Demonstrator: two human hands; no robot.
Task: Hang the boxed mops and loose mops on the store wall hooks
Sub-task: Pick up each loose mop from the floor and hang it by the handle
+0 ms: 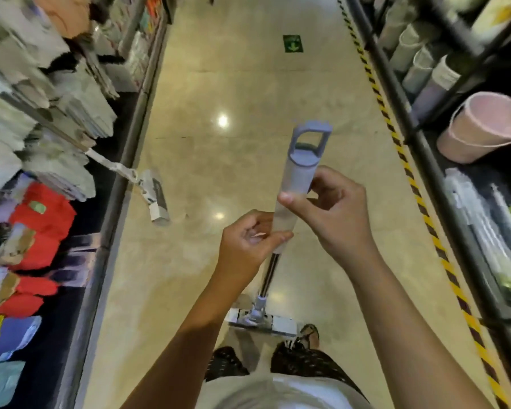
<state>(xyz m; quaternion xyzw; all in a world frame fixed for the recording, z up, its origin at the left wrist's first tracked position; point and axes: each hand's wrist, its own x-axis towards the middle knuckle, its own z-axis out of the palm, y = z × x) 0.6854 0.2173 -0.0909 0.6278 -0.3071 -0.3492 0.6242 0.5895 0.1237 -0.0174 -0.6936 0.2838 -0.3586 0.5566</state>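
- Mop (296, 184): held nearly upright in mid-aisle, tilted slightly right at the top. Its loop (311, 136) is uppermost and its head (263, 320) lies flat on the floor (233, 84), just ahead of the person's feet.
- Left hand (248, 246): fingers curled, pinching the lower end of the grey grip.
- Right hand (334, 208): thumb and curled fingers close round the grip's middle, just above the left hand.
- Second mop (154, 193): leans on the left shelf (42, 113), its head on the floor at the shelf's base edge.
- Tape (396, 143): a yellow-black stripe that borders the right shelf (443, 178), where a pink bucket (484, 128) sits.
- Open floor runs ahead between both shelves, past a green sign (292, 43).
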